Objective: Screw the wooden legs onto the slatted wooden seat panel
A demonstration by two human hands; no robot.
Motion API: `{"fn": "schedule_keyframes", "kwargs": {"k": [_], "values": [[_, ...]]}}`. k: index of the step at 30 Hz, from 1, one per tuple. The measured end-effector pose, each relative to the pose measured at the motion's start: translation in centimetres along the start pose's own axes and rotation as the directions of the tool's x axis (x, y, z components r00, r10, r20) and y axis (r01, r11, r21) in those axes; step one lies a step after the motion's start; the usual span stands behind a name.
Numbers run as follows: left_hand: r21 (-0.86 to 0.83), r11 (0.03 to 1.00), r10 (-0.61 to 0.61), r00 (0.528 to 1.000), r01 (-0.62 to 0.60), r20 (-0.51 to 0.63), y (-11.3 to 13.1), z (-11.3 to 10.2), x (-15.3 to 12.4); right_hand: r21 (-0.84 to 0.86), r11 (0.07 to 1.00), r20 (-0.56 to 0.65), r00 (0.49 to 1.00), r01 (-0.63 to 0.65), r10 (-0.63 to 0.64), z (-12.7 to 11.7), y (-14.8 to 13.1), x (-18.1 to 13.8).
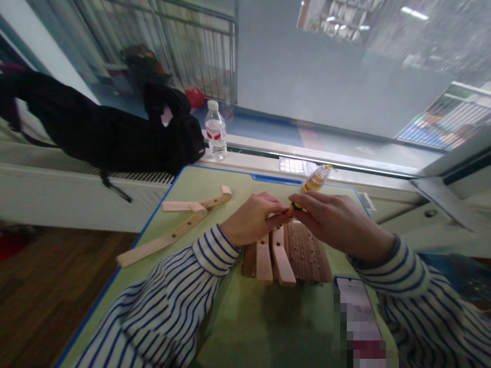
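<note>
My right hand [330, 217] is closed around a small yellow-and-black screwdriver [295, 206], mostly covered by the fingers. Thumb and forefinger of my left hand [255, 217] are pinched together beside its lower end; what they hold is hidden. Below both hands lies a brown wood-grain board [310, 255] dotted with small marks or bits. Two pale wooden pieces with dark holes rest side by side on it: a left strip [264, 263] and an angled right strip [284, 260]. Their far ends are under my hands.
Two more curved wooden pieces, a near one [164, 240] and a far one [213, 202], lie on the green table [230, 317]. A phone [356, 301] is at right. Behind are a clear yellow-labelled container [316, 178], a water bottle [216, 133] and a black bag [115, 133].
</note>
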State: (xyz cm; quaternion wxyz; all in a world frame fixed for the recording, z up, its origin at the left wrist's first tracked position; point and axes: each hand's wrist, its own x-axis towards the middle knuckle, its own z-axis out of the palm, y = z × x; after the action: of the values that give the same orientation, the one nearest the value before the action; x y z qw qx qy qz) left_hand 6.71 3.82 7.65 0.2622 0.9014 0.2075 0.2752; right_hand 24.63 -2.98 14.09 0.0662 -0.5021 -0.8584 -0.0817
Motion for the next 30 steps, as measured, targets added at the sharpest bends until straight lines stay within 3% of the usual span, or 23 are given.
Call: {"fn": "schedule_keyframes", "kwargs": {"k": [8, 16, 30], "values": [[-0.005, 1.000, 0.008, 0.999, -0.008, 0.031, 0.3, -0.3, 0.0, -0.022, 0.997, -0.001, 0.998, -0.068, 0.068, 0.1, -0.8, 0.0], [0.059, 0.997, -0.044, 0.995, 0.050, -0.087, 0.7, -0.2, -0.1, -0.019, 0.997, 0.008, 0.998, -0.070, 0.070, -0.1, -0.9, 0.2], [0.054, 0.996, -0.061, 0.995, 0.065, -0.085, 0.5, 0.0, 0.0, 0.120, 0.988, 0.148, 0.983, 0.095, -0.113, -2.2, 0.1, 0.6]]}}
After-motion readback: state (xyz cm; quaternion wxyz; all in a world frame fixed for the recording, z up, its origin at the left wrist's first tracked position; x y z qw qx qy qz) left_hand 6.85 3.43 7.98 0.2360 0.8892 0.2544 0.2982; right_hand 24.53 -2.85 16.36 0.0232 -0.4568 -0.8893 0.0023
